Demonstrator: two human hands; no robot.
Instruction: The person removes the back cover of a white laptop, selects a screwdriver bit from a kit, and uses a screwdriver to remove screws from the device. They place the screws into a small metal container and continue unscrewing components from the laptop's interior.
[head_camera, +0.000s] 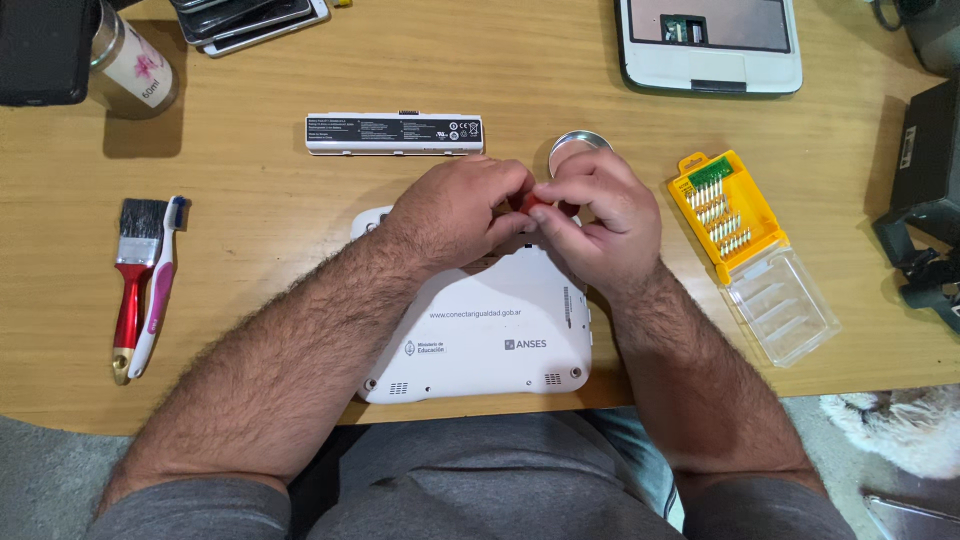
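Red tool: a small red piece (533, 203) shows between the two hands, over the upper edge of the white laptop; most of it is covered by fingers, so its full shape can't be made out.
Left hand: the left hand (455, 210) is curled in from the left, fingertips pressed together onto the red piece.
Right hand: the right hand (600, 215) closes in from the right, thumb and fingers pinching the same red piece; the two hands touch.
White laptop: the white laptop (480, 340) lies underside up on the wooden table (300, 300), right below the hands; its top edge is hidden by them.
Round tin: a small silvery dish (578, 143) sits just behind the right hand, half covered; its contents can't be seen.
Bit case: an orange bit case (725, 205) lies open to the right, with rows of metal bits in it, its clear lid (785, 305) folded out and touching the table.
Battery: a long white battery pack (394, 133) lies behind the hands.
Brushes: a red-handled paintbrush (135, 280) and a toothbrush (160, 285) lie side by side at far left.
Cut off: a second white device (710, 45) and a jar (130, 60) at the top edge.
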